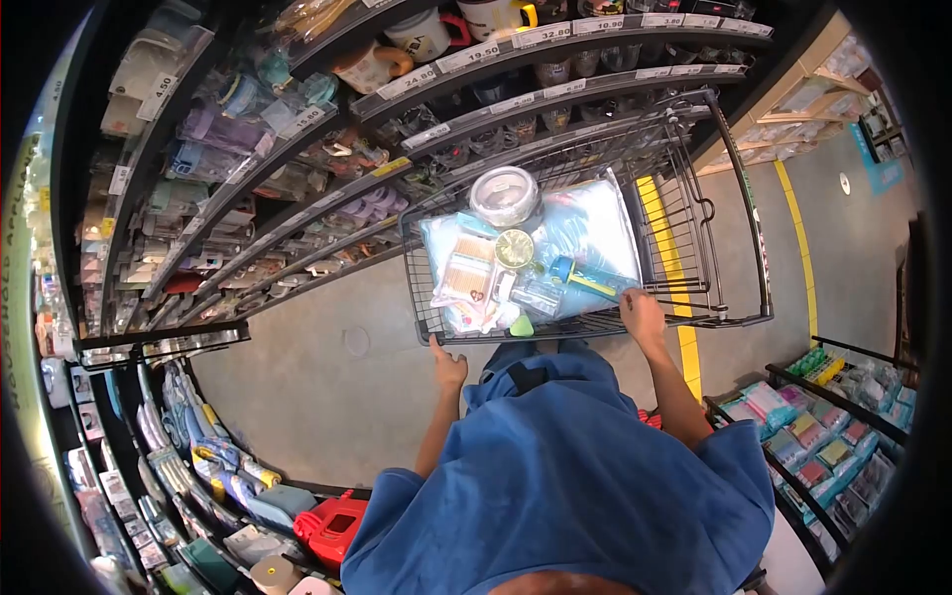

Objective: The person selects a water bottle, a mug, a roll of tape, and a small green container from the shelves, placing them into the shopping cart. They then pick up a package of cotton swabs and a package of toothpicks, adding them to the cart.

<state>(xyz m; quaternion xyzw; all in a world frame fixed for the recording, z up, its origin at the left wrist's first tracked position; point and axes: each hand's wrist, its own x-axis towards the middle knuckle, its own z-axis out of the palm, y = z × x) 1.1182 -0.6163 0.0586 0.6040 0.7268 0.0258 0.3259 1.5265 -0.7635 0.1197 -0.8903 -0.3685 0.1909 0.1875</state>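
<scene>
My left hand (449,367) is at the near left corner of a black wire shopping cart (565,332), index finger stretched to the corner and thumb apart. At the cart's near side, my right hand (645,315) has its fingers closed at the handle end of a blue and yellow tool (591,279). Inside the cart lie a round clear container (504,195), a round greenish-topped item (514,249), a pack of thin wooden sticks (468,270), a small green item (522,325) and a large pale blue plastic-wrapped pack (595,220).
Shelves with price labels (544,36) hold mugs (421,35), glasses and bottles beyond and left of the cart. A red plastic item (332,528) sits on the lower left shelving. Racks of packets (813,436) stand at right. Yellow lines (793,223) cross the grey floor (297,377).
</scene>
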